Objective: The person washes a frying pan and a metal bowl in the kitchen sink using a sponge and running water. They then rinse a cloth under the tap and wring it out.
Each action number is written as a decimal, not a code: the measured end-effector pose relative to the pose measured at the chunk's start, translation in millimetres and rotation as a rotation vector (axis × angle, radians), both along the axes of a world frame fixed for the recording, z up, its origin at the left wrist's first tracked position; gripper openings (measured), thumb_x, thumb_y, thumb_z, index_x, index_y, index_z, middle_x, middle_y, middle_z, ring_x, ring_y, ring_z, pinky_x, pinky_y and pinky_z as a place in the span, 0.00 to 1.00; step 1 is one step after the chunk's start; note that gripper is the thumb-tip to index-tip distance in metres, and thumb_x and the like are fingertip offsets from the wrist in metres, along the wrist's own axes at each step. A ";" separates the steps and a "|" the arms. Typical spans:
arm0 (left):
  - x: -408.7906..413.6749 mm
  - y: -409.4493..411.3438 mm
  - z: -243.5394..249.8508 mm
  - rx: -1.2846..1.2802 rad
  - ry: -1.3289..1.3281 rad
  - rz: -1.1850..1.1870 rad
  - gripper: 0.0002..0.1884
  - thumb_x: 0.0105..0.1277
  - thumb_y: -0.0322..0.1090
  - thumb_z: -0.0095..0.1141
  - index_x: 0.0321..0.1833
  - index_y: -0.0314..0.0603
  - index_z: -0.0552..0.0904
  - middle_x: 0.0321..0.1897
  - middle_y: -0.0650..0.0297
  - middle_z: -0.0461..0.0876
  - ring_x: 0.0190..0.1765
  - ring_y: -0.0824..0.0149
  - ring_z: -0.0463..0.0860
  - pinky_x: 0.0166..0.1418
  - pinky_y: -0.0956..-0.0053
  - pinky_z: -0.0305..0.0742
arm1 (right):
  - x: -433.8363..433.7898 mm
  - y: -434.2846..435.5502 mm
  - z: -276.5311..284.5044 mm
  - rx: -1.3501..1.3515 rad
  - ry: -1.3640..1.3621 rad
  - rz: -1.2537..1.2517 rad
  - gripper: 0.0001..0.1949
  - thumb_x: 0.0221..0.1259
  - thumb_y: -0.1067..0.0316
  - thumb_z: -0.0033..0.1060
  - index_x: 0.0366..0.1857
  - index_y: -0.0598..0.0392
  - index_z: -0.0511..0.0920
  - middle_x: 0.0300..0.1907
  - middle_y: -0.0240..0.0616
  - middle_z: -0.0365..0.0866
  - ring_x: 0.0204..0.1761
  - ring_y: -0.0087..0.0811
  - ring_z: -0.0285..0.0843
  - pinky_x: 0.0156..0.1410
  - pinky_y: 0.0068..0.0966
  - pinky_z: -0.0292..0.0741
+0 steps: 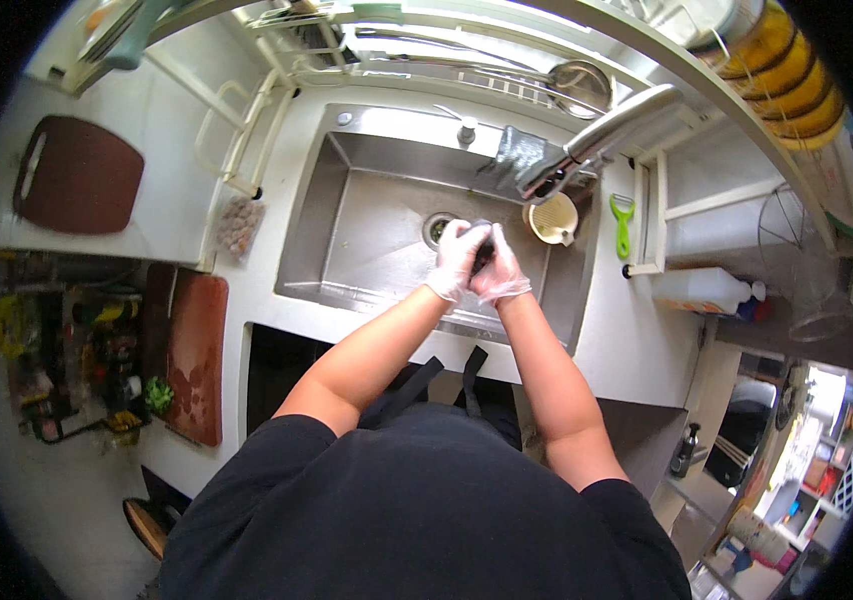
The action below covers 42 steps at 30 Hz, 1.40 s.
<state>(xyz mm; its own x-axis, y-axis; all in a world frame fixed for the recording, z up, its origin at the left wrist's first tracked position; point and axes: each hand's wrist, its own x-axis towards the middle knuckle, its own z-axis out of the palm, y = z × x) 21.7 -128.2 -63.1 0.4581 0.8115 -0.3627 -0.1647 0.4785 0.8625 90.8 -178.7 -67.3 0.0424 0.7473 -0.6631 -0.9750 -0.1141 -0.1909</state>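
Note:
Clear disposable gloves cover both of my hands, which are close together over the stainless steel sink [381, 232]. My left hand [459, 259] grips one side of a dark object [482, 256]. Around the other side of it curls my right hand [502, 270]. The fingers hide much of this dark thing, and blur keeps me from telling its kind. Just beyond my left hand is the drain [438, 225], with green scraps in it. A cream strainer basket [551, 219] sits at the sink's right side, apart from my right hand.
The faucet [584, 146] reaches over the sink's back right corner, near a grey cloth [518, 150]. A green peeler [623, 225] lies on the right counter. At left are a bagged food item [240, 227], a brown cutting board [81, 176] and a wet reddish board [197, 356].

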 end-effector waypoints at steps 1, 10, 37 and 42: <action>3.0 -6.8 4.3 0.132 0.070 -0.038 0.08 0.52 0.34 0.61 0.26 0.44 0.74 0.23 0.71 0.71 0.29 0.79 0.68 0.34 0.81 0.66 | 18.7 -0.7 -47.5 0.033 -0.014 -0.072 0.16 0.62 0.50 0.46 0.43 0.49 0.73 0.42 0.39 0.76 0.43 0.34 0.73 0.47 0.33 0.73; 3.7 1.0 -18.1 0.388 0.171 0.096 0.16 0.54 0.31 0.53 0.47 0.39 0.74 0.45 0.52 0.73 0.50 0.58 0.72 0.57 0.70 0.66 | -3.1 21.6 -24.6 0.019 -0.209 -0.220 0.10 0.61 0.59 0.54 0.35 0.54 0.76 0.32 0.34 0.77 0.36 0.27 0.75 0.42 0.25 0.74; 22.3 37.4 -40.4 0.178 0.071 -0.047 0.18 0.65 0.32 0.43 0.55 0.30 0.69 0.51 0.54 0.73 0.52 0.64 0.71 0.60 0.74 0.63 | -22.0 8.7 5.2 0.058 -0.360 -0.281 0.19 0.64 0.65 0.47 0.58 0.54 0.68 0.52 0.35 0.74 0.49 0.28 0.74 0.54 0.28 0.72; 17.5 -26.1 -27.7 0.649 0.194 -0.188 0.19 0.65 0.33 0.43 0.59 0.34 0.69 0.54 0.58 0.71 0.52 0.68 0.71 0.57 0.76 0.65 | 24.5 -5.2 -49.5 0.286 -0.395 -0.211 0.15 0.64 0.64 0.47 0.51 0.57 0.72 0.49 0.37 0.76 0.49 0.25 0.73 0.56 0.22 0.70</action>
<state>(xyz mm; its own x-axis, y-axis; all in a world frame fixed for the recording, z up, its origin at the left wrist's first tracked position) 39.2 -154.3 -90.8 0.5878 0.8052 0.0788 0.0557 -0.1374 0.9889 115.2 -183.9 -116.8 0.4171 0.8441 -0.3369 -0.8184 0.1875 -0.5432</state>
